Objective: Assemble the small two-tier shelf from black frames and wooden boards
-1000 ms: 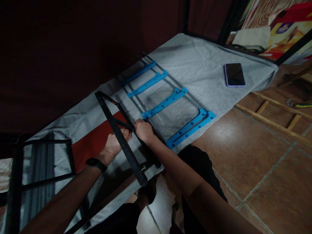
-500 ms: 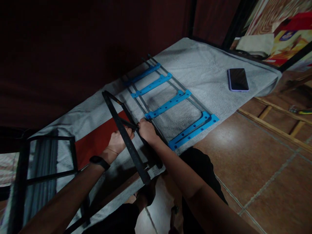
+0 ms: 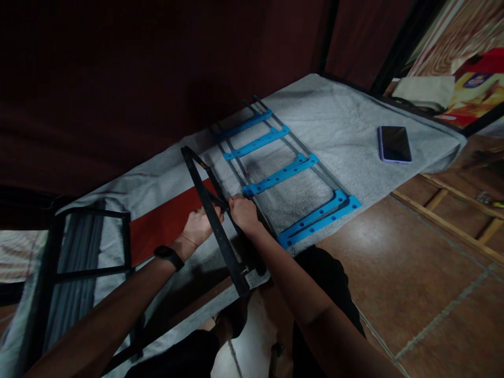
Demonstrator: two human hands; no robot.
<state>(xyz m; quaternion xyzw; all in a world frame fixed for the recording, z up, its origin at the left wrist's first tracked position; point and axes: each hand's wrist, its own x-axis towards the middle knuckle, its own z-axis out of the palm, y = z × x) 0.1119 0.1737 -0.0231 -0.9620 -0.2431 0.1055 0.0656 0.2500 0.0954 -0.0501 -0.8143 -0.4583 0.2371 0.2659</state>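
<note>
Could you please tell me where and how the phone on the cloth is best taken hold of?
I would grip the phone by its left and right edges as pictured, the right hand coming from above: it lies flat, screen up, on the grey cloth, so a pinch across its width should spare the screen.

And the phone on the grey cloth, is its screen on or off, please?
Off, it seems: the phone lies face up, showing dark glass with nothing lit.
</note>
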